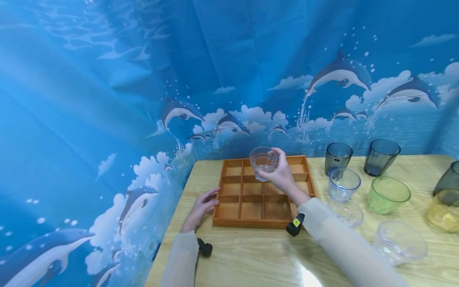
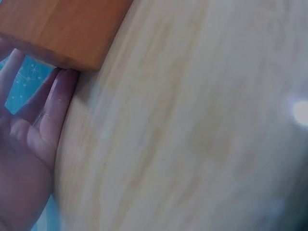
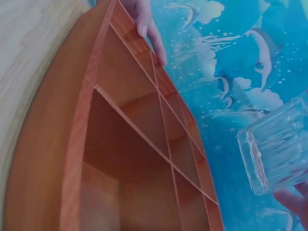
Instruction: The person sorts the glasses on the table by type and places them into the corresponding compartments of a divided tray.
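Up over the wooden tray [image 1: 263, 223], clear glass [image 1: 263, 161] gripped in right hand [image 1: 281, 175].

Left hand [image 2: 29, 144]: in the left wrist view cut off by the left and bottom edges; fingertips hidden behind the tray [image 2: 62, 29] corner.
Table [image 2: 192, 125]: blurred in that view.
Glass [image 3: 276, 144]: cut off by the right edge of the right wrist view.
Right hand [image 3: 293, 202]: only a fingertip shows there.
Grey cup [image 1: 448, 181]: cut by the head view's right edge.
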Action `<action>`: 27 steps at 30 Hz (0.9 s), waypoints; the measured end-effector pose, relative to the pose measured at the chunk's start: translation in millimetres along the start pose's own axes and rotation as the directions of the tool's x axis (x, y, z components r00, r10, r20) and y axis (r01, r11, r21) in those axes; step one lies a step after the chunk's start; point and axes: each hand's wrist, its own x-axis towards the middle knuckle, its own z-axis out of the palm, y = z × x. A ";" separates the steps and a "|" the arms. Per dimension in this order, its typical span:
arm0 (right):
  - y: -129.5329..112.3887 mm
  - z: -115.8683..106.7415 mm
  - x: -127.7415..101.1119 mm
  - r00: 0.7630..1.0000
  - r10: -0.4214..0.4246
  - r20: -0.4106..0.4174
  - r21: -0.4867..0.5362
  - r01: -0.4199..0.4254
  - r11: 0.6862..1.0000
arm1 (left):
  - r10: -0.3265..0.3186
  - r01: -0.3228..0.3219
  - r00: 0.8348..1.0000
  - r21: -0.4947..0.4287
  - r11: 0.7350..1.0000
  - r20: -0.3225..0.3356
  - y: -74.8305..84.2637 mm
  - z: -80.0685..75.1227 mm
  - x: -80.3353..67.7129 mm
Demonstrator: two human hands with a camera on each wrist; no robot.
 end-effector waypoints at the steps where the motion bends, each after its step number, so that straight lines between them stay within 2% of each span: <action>1: 6.0 2.4 2.7 1.000 -0.002 0.002 0.009 0.002 1.000 | 0.005 -0.005 1.000 0.002 1.000 -0.007 -3.5 -0.7 2.4; 7: 22.8 12.5 16.7 0.998 0.051 0.025 0.039 -0.052 0.998 | 0.019 -0.019 1.000 0.003 1.000 0.003 -7.2 -1.1 4.9; 14: 40.7 25.0 29.6 0.996 0.092 -0.006 0.029 -0.092 0.995 | 0.018 -0.018 1.000 -0.021 1.000 0.025 -13.4 -1.0 -0.4; 20: 49.5 36.6 42.8 0.995 0.097 0.006 0.028 -0.098 0.995 | 0.008 -0.008 1.000 -0.002 1.000 -0.009 -11.8 -2.7 -2.4; 27: 58.1 41.6 51.8 0.990 0.141 0.008 0.020 -0.141 0.990 | 0.023 -0.024 1.000 0.009 1.000 0.009 -12.3 -3.6 3.6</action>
